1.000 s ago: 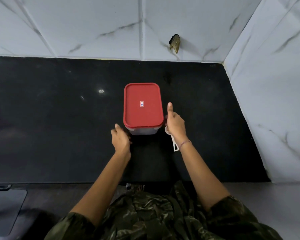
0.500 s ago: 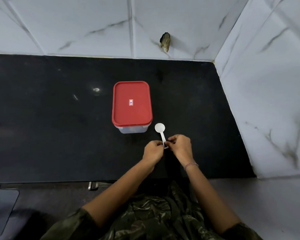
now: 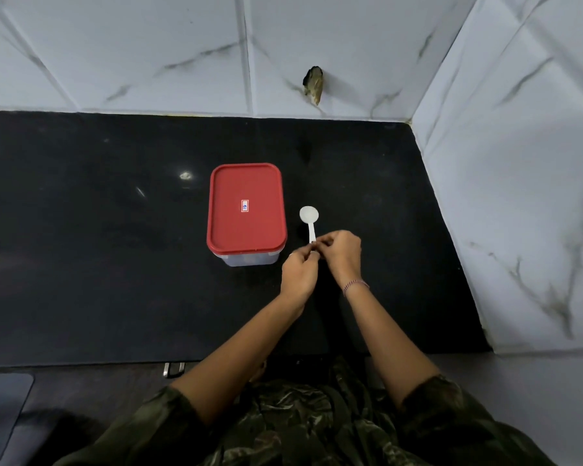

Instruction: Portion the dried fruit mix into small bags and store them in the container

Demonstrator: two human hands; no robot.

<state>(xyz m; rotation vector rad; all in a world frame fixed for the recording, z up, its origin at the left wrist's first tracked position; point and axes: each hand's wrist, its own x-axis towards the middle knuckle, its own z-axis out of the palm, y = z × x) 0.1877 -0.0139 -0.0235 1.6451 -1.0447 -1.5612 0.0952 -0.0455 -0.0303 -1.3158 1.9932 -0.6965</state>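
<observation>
The container (image 3: 246, 210) is sitting on the black counter (image 3: 98, 264) with its red lid (image 3: 246, 183) on; no bags or fruit are showing, so portioning is looking either unstarted or finished; just right of the container the white scoop (image 3: 309, 218) is lying; the left hand (image 3: 300, 272) and right hand (image 3: 340, 252) are pinching its handle end with curled fingers.

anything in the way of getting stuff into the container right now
Yes: the red lid sits closed on the container, covering its opening. Only bare counter lies between it and the left hand and right hand, which both pinch the white scoop's handle to its right.
</observation>
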